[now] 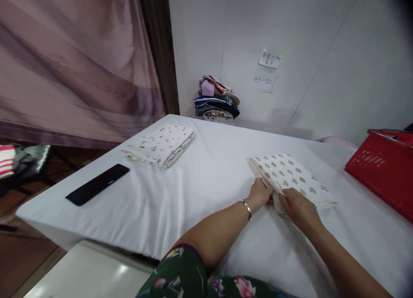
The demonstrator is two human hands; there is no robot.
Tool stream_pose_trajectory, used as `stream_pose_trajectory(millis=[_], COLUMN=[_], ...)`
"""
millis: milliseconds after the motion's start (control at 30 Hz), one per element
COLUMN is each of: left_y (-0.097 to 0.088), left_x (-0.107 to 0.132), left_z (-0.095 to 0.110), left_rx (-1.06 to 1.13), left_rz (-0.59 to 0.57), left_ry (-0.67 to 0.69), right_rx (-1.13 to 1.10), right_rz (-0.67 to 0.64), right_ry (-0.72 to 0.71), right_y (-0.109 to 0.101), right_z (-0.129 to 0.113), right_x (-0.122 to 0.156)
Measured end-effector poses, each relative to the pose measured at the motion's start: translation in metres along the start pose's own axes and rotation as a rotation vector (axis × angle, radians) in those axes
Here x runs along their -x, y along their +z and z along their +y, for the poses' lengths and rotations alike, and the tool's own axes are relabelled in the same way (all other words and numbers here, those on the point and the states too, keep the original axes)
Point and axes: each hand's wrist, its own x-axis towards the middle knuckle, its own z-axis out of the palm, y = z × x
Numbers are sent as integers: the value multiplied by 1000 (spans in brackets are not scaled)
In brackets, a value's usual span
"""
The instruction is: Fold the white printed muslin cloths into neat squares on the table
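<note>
A folded white cloth [290,173] with a grey and green print lies on the white-covered table. My left hand [260,194], with a silver bangle at its wrist, closes on the layered near-left edge of this cloth. Close beside it, my right hand [300,207] grips the same edge, thumb on top and the other fingers partly hidden. Both hands touch the cloth where its layers stack up. Farther left lies a second folded white cloth [164,143] with a small leaf-like print, apart from both hands.
A black phone-like slab [98,184] lies near the left edge of the table [213,160]. At the right stands a red basket [383,171]. Behind the table rises a stack of folded clothes [217,102] against the wall. A pink curtain [74,66] hangs at left.
</note>
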Motion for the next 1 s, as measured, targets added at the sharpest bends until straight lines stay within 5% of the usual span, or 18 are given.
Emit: stream_pose_trajectory(millis=[833,1000], left_y=[1,2], left_x=[0,-3], left_z=[-6,-9], left_rx=[24,-43], left_rz=[-22,17], left_ry=[32,59], right_rx=[154,254], right_rz=[14,45], right_ry=[-41,-168], right_y=[0,14], right_z=[11,13], right_x=[-8,-5])
